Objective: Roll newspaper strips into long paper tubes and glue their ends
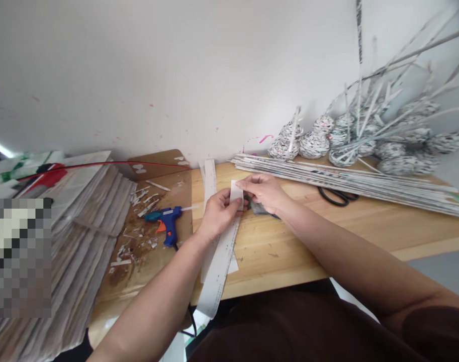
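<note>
A long white paper strip [222,259] runs from my fingers down past the table's front edge. My left hand [222,212] grips the strip near its upper end, thumb on top. At that same end my right hand [265,191] pinches the strip's edge between thumb and fingers. Beneath my right hand lies a dark grey mesh-like piece [260,208], partly covered. More paper strips [209,176] lie flat on the table behind and under the held one.
A blue glue gun [171,224] rests among paper scraps on brown board at left, beside stacked newspapers [89,221]. Long rolled paper sticks [327,176] lie across the back right, over black scissors handles [337,201]. Woven paper gourd shapes [315,143] stand along the wall.
</note>
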`<action>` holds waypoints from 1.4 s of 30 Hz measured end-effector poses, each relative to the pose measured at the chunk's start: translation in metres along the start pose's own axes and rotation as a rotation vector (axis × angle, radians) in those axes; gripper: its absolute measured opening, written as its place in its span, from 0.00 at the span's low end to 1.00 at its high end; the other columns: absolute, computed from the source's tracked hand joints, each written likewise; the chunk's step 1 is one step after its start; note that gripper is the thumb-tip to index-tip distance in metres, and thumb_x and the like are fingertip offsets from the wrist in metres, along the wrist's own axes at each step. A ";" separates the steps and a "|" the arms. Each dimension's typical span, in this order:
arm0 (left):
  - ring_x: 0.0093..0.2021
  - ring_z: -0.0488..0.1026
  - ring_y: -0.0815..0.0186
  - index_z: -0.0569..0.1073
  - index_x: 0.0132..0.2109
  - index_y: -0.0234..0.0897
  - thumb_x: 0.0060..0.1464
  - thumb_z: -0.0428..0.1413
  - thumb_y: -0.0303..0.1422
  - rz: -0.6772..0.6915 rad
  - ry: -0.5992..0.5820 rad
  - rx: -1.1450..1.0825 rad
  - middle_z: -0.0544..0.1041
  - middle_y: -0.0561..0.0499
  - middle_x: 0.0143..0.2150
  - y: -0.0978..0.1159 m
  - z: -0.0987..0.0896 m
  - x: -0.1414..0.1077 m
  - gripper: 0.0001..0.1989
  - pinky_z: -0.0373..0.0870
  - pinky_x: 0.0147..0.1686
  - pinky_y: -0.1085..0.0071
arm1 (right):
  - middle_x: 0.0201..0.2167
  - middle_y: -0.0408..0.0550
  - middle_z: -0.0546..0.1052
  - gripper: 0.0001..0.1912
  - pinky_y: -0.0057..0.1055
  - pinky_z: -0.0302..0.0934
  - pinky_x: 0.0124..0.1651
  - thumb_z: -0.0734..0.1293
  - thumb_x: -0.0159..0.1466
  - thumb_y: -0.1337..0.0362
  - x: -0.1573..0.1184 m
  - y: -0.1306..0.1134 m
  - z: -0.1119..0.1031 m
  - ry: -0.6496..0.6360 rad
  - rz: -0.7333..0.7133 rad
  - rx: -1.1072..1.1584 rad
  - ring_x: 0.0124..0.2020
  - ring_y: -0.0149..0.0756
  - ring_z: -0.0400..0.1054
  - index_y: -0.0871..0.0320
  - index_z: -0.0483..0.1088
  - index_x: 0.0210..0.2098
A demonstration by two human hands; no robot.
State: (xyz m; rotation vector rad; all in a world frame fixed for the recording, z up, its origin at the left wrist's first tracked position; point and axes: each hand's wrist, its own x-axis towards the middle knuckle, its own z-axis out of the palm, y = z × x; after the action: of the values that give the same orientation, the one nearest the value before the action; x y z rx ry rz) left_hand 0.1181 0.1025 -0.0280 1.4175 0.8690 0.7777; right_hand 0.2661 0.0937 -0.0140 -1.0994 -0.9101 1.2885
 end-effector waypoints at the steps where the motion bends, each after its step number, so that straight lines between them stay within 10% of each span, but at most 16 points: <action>1: 0.36 0.78 0.61 0.72 0.43 0.33 0.50 0.59 0.35 0.004 0.004 0.007 0.80 0.44 0.37 0.001 0.000 -0.001 0.13 0.76 0.36 0.66 | 0.12 0.38 0.65 0.17 0.23 0.47 0.13 0.77 0.44 0.55 0.000 0.000 0.000 -0.005 0.001 0.004 0.12 0.22 0.53 0.60 0.70 0.19; 18: 0.31 0.76 0.64 0.75 0.36 0.33 0.51 0.58 0.45 0.092 0.051 -0.001 0.77 0.47 0.31 -0.003 0.003 -0.001 0.17 0.76 0.27 0.70 | 0.15 0.38 0.68 0.22 0.25 0.56 0.16 0.74 0.50 0.50 -0.006 0.013 0.006 -0.065 -0.130 -0.048 0.14 0.27 0.61 0.56 0.61 0.22; 24: 0.33 0.75 0.63 0.77 0.38 0.33 0.51 0.58 0.46 0.091 0.028 -0.002 0.78 0.45 0.34 -0.001 -0.001 0.001 0.19 0.74 0.23 0.72 | 0.19 0.41 0.72 0.14 0.24 0.57 0.21 0.72 0.56 0.54 -0.007 0.001 -0.002 -0.231 -0.136 -0.202 0.18 0.26 0.63 0.60 0.72 0.30; 42: 0.34 0.74 0.64 0.78 0.34 0.31 0.49 0.60 0.44 0.018 -0.023 -0.007 0.78 0.45 0.32 0.000 -0.001 0.000 0.17 0.75 0.31 0.69 | 0.15 0.40 0.71 0.15 0.25 0.59 0.18 0.75 0.52 0.56 -0.003 0.009 -0.002 -0.153 -0.079 -0.118 0.15 0.27 0.63 0.61 0.70 0.22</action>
State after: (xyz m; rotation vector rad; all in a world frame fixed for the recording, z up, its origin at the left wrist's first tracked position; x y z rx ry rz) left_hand 0.1173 0.1026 -0.0282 1.4276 0.8362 0.7751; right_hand 0.2658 0.0905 -0.0232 -1.0553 -1.1459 1.2799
